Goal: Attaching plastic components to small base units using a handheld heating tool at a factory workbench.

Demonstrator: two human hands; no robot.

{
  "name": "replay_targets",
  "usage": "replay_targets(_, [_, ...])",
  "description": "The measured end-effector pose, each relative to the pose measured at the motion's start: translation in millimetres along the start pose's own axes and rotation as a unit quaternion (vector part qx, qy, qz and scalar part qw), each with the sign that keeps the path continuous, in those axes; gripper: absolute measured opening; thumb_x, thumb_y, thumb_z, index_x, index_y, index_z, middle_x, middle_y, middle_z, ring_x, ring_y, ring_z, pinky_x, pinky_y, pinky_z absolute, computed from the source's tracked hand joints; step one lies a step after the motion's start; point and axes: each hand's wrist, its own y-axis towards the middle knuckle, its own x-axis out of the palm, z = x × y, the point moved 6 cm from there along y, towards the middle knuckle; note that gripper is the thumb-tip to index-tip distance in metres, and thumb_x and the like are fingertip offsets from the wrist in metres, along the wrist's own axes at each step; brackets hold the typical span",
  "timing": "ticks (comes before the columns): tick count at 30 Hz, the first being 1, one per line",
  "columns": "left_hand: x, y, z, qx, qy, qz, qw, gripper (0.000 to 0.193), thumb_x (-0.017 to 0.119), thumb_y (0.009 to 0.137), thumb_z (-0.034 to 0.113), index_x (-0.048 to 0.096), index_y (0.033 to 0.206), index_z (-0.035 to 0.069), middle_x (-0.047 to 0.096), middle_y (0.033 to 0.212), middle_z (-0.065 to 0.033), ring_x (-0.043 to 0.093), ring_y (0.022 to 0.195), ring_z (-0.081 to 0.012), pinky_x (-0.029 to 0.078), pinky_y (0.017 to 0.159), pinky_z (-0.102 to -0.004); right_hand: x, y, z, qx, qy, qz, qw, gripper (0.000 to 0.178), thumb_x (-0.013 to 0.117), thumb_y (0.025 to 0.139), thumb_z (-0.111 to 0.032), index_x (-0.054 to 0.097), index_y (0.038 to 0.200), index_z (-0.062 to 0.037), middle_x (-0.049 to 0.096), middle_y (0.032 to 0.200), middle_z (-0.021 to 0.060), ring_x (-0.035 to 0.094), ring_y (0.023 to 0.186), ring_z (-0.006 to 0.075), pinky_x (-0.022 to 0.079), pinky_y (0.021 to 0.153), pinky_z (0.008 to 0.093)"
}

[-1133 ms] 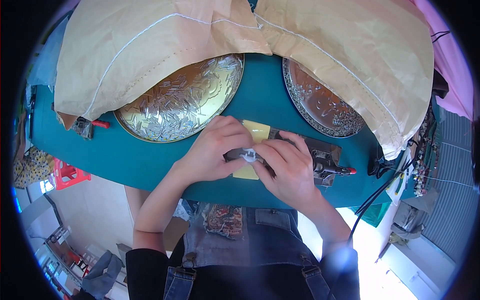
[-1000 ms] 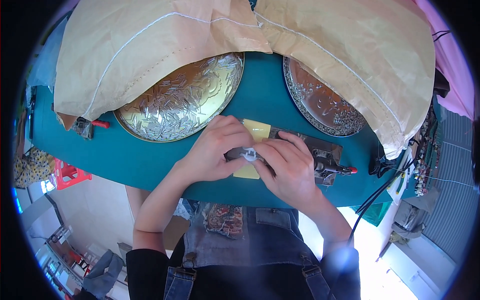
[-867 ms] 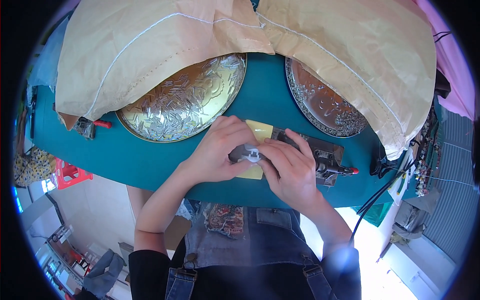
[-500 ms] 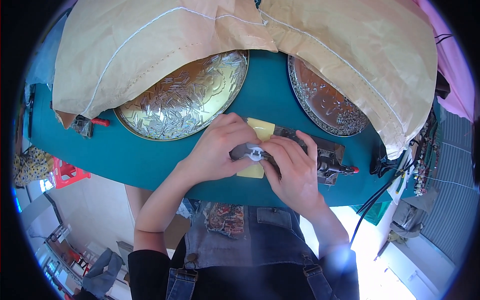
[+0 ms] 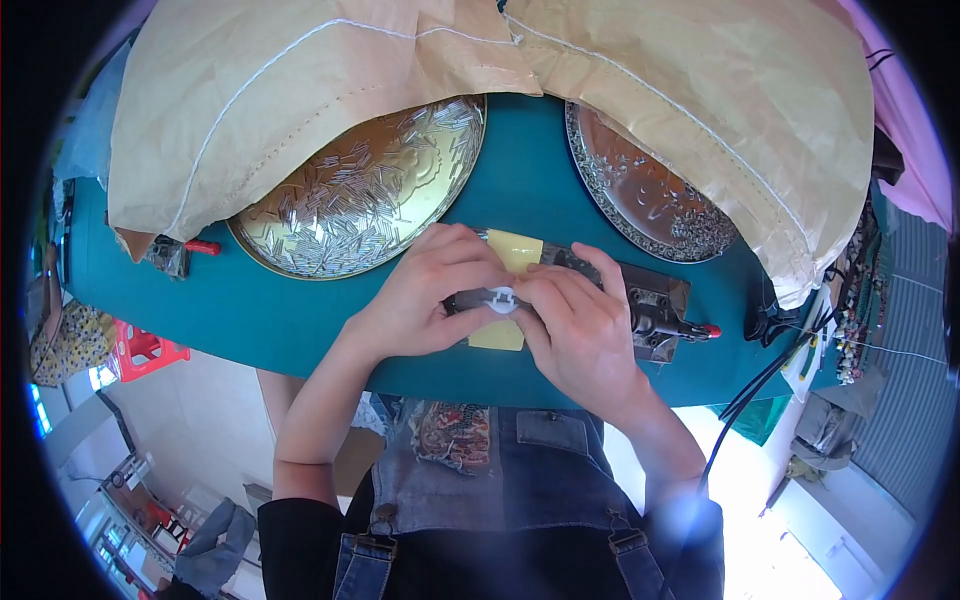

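My left hand (image 5: 415, 300) and my right hand (image 5: 578, 325) meet over the near part of the green table. Between their fingertips is a small white plastic piece (image 5: 502, 299), with a dark part reaching from it into each grip. My left thumb and fingers pinch the dark part on the left side. The right thumb and fingers are closed at the piece's other side, covering much of it. Beneath the hands lies a yellow sheet (image 5: 497, 336) on a dark metal base, which carries a toggle clamp (image 5: 665, 320) with a red tip.
A gold tray (image 5: 440, 170) of thin metal pins stands at the far left. Another round tray (image 5: 640, 180) holds small metal parts at the far right. Brown paper bags (image 5: 330, 70) overhang both. Black cables (image 5: 745, 400) run down the right side; a red stool (image 5: 145, 350) stands left.
Both hands still hold the white piece. It looks more closed around the dark part, and its gap has narrowed. The whole view has shifted slightly.
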Motion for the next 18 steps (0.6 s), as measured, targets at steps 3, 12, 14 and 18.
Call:
replay_targets(3, [2.6,0.9,2.5,0.014,-0.024,0.004,1.0,0.029,0.078,0.08,0.02,0.073,0.104,0.003,0.067,0.095,-0.0085,0.06,0.092,-0.0288,0.044,0.087,-0.0394,-4.5,0.4,3.6,-0.009,0.018,0.001,1.0,0.021,0.079,0.08,-0.007,0.067,0.097,-0.0077,0.073,0.094,0.007,0.072,0.093,0.0224,0.042,0.107,0.0469])
replay_targets(12, [5.1,0.3,5.4,0.049,-0.001,0.021,0.999,0.018,0.073,0.079,0.015,0.071,0.093,0.005,0.065,0.092,-0.0087,0.058,0.089,-0.0298,0.045,0.084,-0.0399,-20.8,65.1,21.8,-0.043,0.034,0.031,0.998,0.009,0.072,0.084,-0.01,0.067,0.091,-0.0063,0.064,0.084,0.0086,0.065,0.085,0.0287,0.049,0.077,0.0403])
replay_targets(14, [5.3,1.1,7.2,0.051,-0.005,0.024,0.998,0.019,0.072,0.076,0.013,0.069,0.092,0.004,0.063,0.091,-0.0092,0.057,0.09,-0.0305,0.044,0.085,-0.0408,-7.3,89.0,17.3,-0.069,0.009,0.002,0.998,0.013,0.073,0.084,-0.012,0.068,0.094,-0.0057,0.066,0.088,0.009,0.065,0.089,0.0291,0.05,0.08,0.0409])
replay_targets(18, [8.7,-3.5,2.2,0.033,-0.012,0.026,0.999,0.02,0.07,0.074,0.014,0.065,0.091,0.004,0.06,0.092,-0.0098,0.056,0.092,-0.031,0.043,0.086,-0.0419,30.8,127.8,16.8,-0.122,-0.021,-0.025,0.992,0.016,0.073,0.085,-0.015,0.069,0.097,-0.0054,0.065,0.097,0.0097,0.064,0.099,0.0294,0.053,0.085,0.0424])
